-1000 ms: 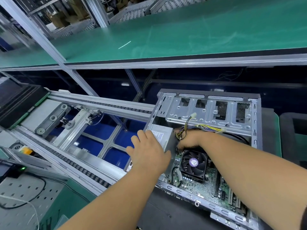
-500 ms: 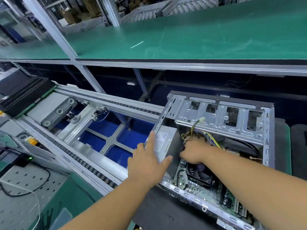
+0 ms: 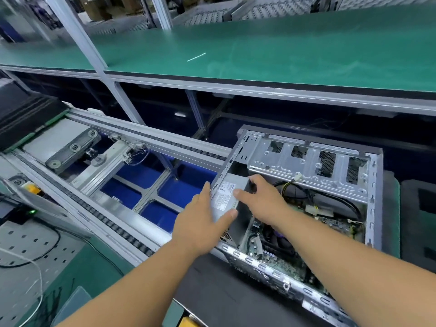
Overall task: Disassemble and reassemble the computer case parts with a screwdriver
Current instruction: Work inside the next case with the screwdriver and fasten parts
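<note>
Case edges: the open computer case lies on its side on a dark mat; its left wall runs just past the left hand's fingertips and its near rail lies just below both wrists.
Open room: the roller conveyor with blue gaps beneath lies to the left of the left hand; the drive cage spans the case beyond the right hand.
Power supply: the grey power supply, label up, sits in the case's left corner, between the two hands.
Left hand: the left hand lies flat on the power supply's near left part, fingers straight, thumb spread toward the right.
Right hand: the right hand rests on the power supply's right edge, fingers bent over it, thumb on the label; whether it grips cannot be told.
Inside: cables and the motherboard lie right of and under the right forearm.
Room: a green-topped shelf stretches well beyond both hands.
</note>
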Motion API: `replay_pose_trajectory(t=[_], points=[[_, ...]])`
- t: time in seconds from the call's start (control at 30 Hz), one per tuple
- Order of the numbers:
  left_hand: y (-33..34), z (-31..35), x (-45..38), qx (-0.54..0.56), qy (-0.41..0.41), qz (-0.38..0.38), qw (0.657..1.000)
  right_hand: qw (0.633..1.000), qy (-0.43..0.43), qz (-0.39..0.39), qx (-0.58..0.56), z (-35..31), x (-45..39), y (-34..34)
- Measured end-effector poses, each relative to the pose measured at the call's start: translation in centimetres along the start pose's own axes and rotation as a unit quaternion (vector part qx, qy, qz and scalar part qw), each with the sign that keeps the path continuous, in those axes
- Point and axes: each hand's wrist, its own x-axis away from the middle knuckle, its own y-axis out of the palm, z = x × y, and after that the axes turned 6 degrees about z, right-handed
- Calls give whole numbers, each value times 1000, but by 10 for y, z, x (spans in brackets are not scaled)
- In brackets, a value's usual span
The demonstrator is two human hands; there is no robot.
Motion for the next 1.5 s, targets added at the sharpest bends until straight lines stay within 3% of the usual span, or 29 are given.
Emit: replay_pose_trajectory(t=[0.47,0.6,1.0,1.17,1.27,1.5], points=[[-4,4,-6,-2,-10,-13,1000,990,9,62,-125,14,-6,12],[-1,3,-8,-52,18,-11,998,989,16,76,-123,19,-6,12],[6,-1,-9,-9,5,20,1000,980,9,116,-164,13,-8,14],[7,6,-9,-107,20,10,994,969,3,158,-189,16,1,27],[4,1,-12,-133,47,-25,990,970,-5,143,-194,16,4,30],[8,-13,-11,-44,89,1,995,965,-4,150,-216,18,0,30]])
